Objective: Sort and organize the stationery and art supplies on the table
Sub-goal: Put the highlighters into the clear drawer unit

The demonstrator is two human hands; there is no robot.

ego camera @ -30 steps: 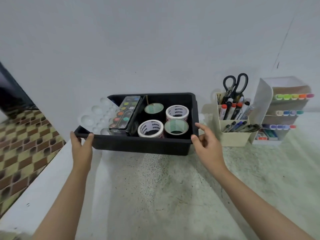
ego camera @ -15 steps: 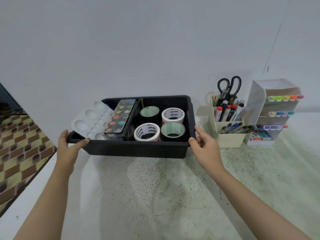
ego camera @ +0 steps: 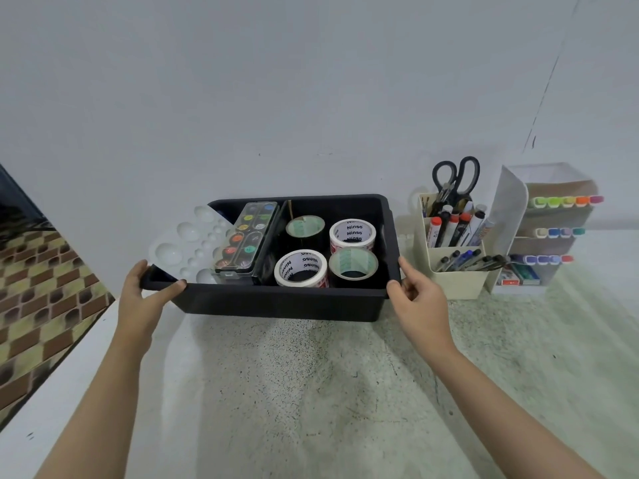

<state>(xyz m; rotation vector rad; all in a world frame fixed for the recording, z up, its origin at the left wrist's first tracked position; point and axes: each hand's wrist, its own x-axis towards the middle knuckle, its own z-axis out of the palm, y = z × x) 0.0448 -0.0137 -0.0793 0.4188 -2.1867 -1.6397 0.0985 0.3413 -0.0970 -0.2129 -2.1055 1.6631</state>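
Speckled pale table against a plain grey-white wall, with brown and yellow tiled floor beyond the left edge. Between the two hands, a black plastic bin, held at both short ends. Left hand clamped on the near left corner, thumb lying over the rim, fingers tucked under the lip. Right hand curled round the near right corner, thumb on top of the rim. Unclear whether resting on the table or raised just off it.

Just inside the left grip, a white paint palette leaning out over the rim, and next to it a watercolour set propped at a slant. Toward the right grip, four tape rolls: two white Ninso rolls and two dark rolls with green cores.

Beyond the right hand, just beside the bin, a cream pen holder with markers, pens and black-handled scissors. Farther right, close beside the holder, a white tiered rack of highlighters.
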